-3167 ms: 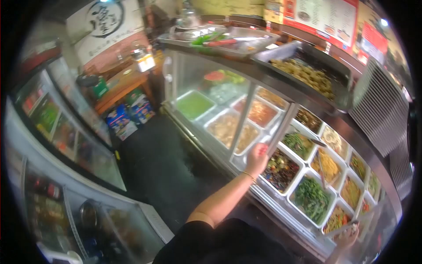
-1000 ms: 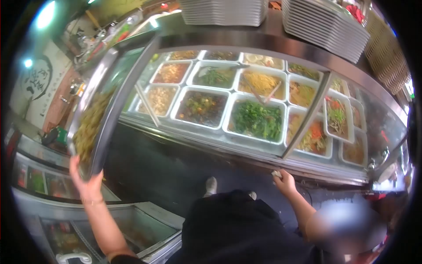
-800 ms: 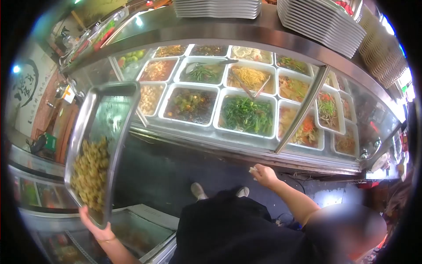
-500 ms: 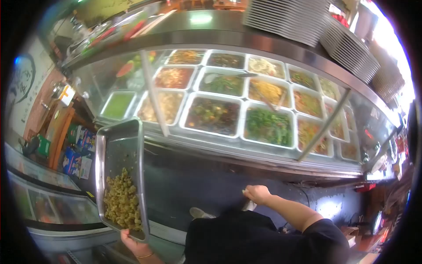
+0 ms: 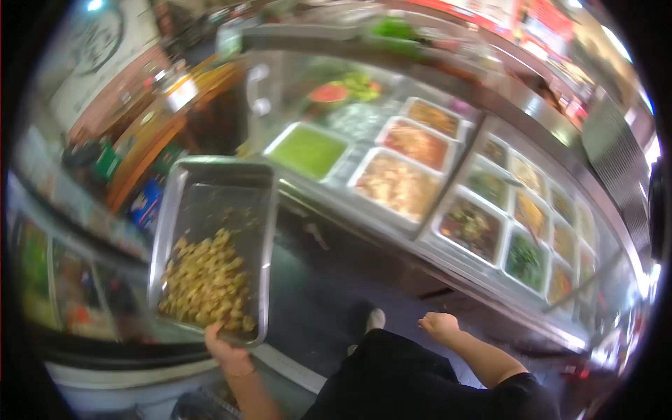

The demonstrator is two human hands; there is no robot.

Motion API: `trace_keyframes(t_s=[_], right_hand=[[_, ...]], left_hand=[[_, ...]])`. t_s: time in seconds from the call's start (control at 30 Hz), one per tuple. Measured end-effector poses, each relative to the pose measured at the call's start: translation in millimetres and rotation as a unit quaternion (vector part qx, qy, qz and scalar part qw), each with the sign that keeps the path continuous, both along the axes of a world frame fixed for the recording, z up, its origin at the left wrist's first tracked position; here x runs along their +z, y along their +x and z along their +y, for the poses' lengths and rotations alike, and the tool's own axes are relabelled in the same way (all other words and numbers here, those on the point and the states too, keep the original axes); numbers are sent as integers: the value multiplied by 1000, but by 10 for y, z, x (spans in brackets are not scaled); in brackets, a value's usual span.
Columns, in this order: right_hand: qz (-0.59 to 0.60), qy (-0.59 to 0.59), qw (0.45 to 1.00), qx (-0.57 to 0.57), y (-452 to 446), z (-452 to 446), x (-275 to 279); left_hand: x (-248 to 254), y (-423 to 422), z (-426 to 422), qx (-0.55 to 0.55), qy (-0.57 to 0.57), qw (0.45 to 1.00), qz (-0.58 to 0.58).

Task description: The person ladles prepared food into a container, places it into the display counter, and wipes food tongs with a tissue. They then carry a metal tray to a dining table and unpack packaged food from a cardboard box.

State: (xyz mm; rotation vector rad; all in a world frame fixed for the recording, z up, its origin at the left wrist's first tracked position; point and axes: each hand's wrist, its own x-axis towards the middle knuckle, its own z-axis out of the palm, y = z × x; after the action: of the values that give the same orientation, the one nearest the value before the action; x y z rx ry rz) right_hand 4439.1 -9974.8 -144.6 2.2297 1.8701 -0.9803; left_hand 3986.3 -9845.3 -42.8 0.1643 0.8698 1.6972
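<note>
My left hand (image 5: 227, 351) grips the near end of a deep rectangular metal tray (image 5: 266, 238), fingers curled at its rim. Pale yellow-brown chunks of food (image 5: 210, 280) are heaped in the tray's near half, and a few dark crumbs lie farther up its bare bottom. The tray is held out to my left, its long side running away from me. My right hand (image 5: 439, 327) is closed in a loose fist in front of my body, with nothing visible in it, apart from the counter.
A glass-fronted food counter (image 5: 392, 231) runs across ahead, holding several white-rimmed pans, including one of green food (image 5: 308, 150). Stacked plates (image 5: 616, 164) stand at the far right. A wooden table (image 5: 150, 150) and a glass-topped cabinet (image 5: 77, 280) are at left.
My view has turned left and moved along the counter, so the pans have shifted right. The tray stays in my left hand; my right hand remains closed.
</note>
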Motion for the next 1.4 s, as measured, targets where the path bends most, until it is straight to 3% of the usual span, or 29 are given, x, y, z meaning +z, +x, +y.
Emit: trace_keyframes(t_s=[0.07,0.1,0.17,0.27,0.4,0.5,0.53,0.57,0.6,0.63,0.7,0.8,0.9,1.03,1.13,1.17,1.2,1.27,1.4], right_hand=[[-15,-36,999,5,-129,416,-142],[-27,-56,998,11,-209,641,-207],[1,-26,996,87,-333,1045,-453],[34,-1,978,207,-566,1771,-612],[40,-20,937,345,-752,2715,-818],[32,54,893,445,-1298,3804,-934],[30,74,885,460,-1453,4112,-900],[53,71,878,470,-1642,4392,-865],[41,107,864,489,-1867,4657,-819],[26,143,850,506,-2090,4896,-792],[44,180,838,514,-2573,5652,-639],[120,219,858,449,-3177,6498,-659],[92,170,887,420,-3534,7117,-740],[48,84,936,339,-3669,7888,-1010],[5,55,964,260,-3688,8344,-1021],[15,51,980,191,-3676,8457,-947],[16,50,987,153,-3634,8577,-984],[10,53,996,72,-3399,8843,-1070],[-10,30,998,-63,-2988,9305,-1140]], left_hand=[[-211,-230,136,15,-36,998,-45],[-305,-307,173,76,-87,993,-39],[-424,-446,225,69,-71,991,-89],[-590,-505,271,115,-22,990,-78],[-690,-523,358,199,-127,971,30],[-678,-642,653,282,-213,928,117],[-677,-711,723,317,-222,917,95],[-557,-731,793,313,-214,922,86],[-865,-973,661,297,-210,929,61],[-731,-969,809,302,-144,940,70],[-685,-1197,1190,281,-136,948,62],[-778,-1614,1844,264,-94,958,52],[-633,-2066,2551,174,-157,972,-9],[-960,-2821,3961,165,-174,960,147],[-592,-3084,5253,22,-176,978,112],[-949,-3330,5609,8,-182,969,164],[-779,-3227,6129,-41,-68,986,149],[-948,-3279,7008,-64,-71,982,162],[-1259,-3067,8549,-218,-96,962,136]])
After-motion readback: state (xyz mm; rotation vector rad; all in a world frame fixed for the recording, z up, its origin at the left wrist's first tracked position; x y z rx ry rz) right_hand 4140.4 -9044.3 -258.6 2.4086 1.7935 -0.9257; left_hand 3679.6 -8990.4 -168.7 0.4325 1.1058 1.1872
